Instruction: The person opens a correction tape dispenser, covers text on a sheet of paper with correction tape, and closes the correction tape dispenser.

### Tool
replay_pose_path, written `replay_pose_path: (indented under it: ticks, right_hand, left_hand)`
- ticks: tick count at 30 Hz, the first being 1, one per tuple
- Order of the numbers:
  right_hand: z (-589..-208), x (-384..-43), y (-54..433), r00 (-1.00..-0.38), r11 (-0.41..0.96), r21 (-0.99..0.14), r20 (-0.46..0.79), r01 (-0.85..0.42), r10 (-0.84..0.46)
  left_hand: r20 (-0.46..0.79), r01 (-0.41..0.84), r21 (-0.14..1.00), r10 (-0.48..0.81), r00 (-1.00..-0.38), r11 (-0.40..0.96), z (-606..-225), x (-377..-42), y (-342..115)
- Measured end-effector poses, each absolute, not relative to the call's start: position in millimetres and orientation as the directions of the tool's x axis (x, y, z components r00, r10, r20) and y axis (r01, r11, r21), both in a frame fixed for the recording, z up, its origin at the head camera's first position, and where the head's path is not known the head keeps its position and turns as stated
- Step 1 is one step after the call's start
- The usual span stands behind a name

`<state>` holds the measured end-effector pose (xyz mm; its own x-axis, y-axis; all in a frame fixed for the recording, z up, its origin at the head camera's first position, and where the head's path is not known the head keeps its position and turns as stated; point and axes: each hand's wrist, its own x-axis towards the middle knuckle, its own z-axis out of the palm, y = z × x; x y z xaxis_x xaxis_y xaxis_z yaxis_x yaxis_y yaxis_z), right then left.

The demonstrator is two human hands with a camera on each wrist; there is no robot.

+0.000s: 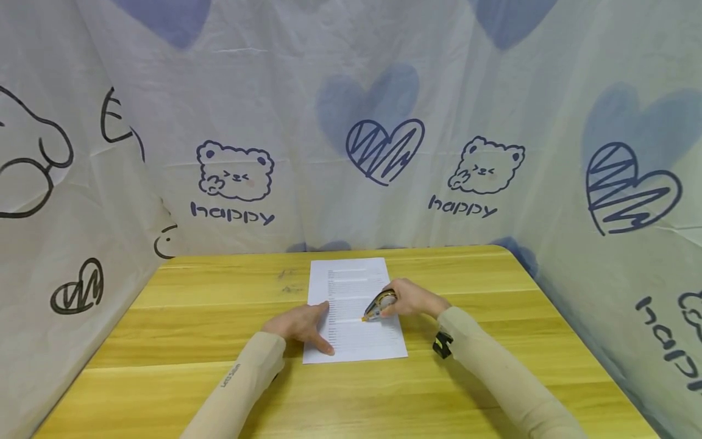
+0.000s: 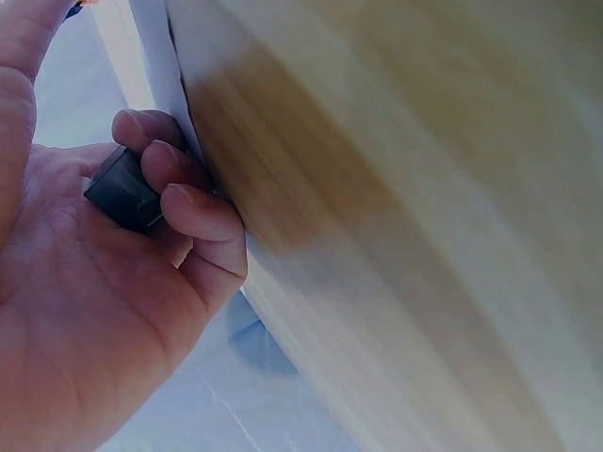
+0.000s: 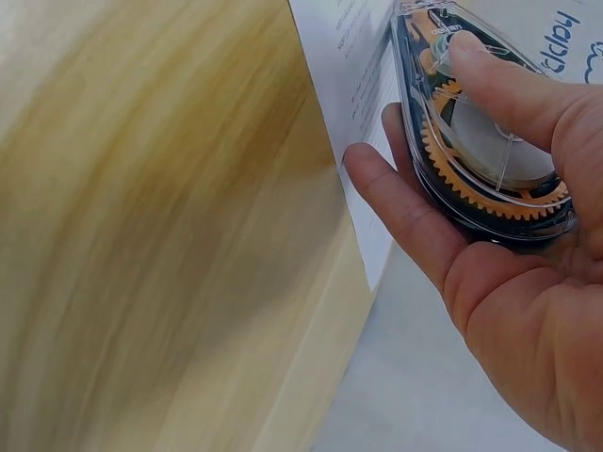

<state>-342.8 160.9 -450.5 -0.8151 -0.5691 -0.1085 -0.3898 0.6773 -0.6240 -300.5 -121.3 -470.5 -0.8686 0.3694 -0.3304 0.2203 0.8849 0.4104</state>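
Observation:
A printed sheet of paper lies on the wooden table, with pale bands across some lines of text. My right hand grips a clear-cased correction tape, its orange tip down at the sheet. In the right wrist view, the thumb presses the case of the correction tape, and orange gear teeth show inside. My left hand rests on the sheet's left side, thumb and index finger spread. Its other fingers curl round a small black cap-like piece, seen in the left wrist view.
The yellow wooden table extends around the sheet on all sides. A white curtain with hearts and bears hangs behind the table and along both sides. A black band shows at the right wrist.

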Motion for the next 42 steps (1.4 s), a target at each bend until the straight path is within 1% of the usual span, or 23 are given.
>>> replay_pose_path:
  ticks: [4,15,31,42]
  right_hand:
    - [-450.9,-343.1,161.4,-0.826,0.695,-0.612,-0.117,-0.378,-0.552]
    - [-450.7,-343.1,162.0,-0.83,0.7,-0.621,-0.138,-0.353,-0.54]
    - [-452.7,-344.3,164.8,-0.828,0.7,-0.613,-0.129,-0.367,-0.546]
    - [-452.2,-345.6,167.0,-0.833,0.702,-0.616,-0.129,-0.358,-0.538]
  left_hand:
    - [-0.33,0.218,0.413,0.368,-0.869,0.884,-470.0,-299.9,-121.3]
    - [-0.325,0.229,0.415,0.378,-0.867,0.881,-470.0,-300.7,-121.0]
    - [-0.337,0.216,0.408,0.367,-0.867,0.887,-471.0,-301.1,-121.2]
    - [-0.324,0.227,0.429,0.384,-0.865,0.874,-470.0,-300.3,-121.5]
